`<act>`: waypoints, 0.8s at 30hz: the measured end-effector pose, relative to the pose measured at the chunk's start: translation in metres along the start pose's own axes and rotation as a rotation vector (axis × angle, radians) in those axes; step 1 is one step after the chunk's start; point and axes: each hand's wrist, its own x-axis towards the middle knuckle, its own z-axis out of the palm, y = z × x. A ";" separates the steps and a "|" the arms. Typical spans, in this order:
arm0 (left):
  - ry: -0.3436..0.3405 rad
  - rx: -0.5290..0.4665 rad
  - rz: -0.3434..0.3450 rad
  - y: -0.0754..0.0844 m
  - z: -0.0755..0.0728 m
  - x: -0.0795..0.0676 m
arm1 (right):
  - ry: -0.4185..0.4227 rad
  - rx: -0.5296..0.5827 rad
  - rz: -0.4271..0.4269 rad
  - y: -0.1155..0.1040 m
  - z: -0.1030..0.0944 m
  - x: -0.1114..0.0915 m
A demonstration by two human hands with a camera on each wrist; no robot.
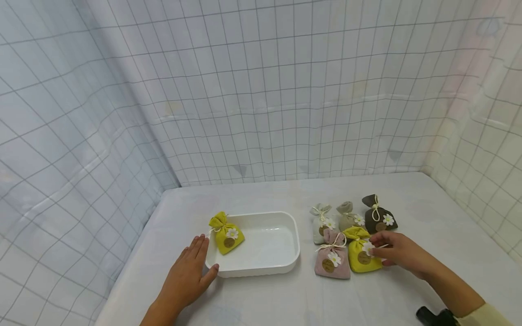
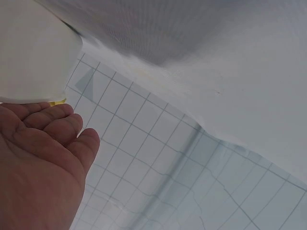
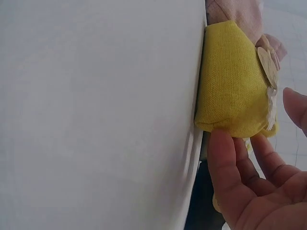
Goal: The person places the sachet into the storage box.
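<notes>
R hand: fingers half-curved, thumb apart, no grip; yellow bag is at fingertips, maybe a push would bump pink bag beyond. L hand: fingers straight, by tray.

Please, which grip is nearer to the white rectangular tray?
Left. The left grip is at the left end of the tray; the right grip is farther right, at a yellow cloth pouch.

The left hand is at the left, back upward, its straight fingers together and pointing far, thumb spread to the right. The right forearm slants in from the near right; the right hand has bent fingers, thumb apart.
</notes>
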 end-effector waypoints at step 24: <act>0.001 -0.003 0.002 -0.001 0.001 0.000 | 0.032 -0.024 0.094 -0.003 0.007 0.009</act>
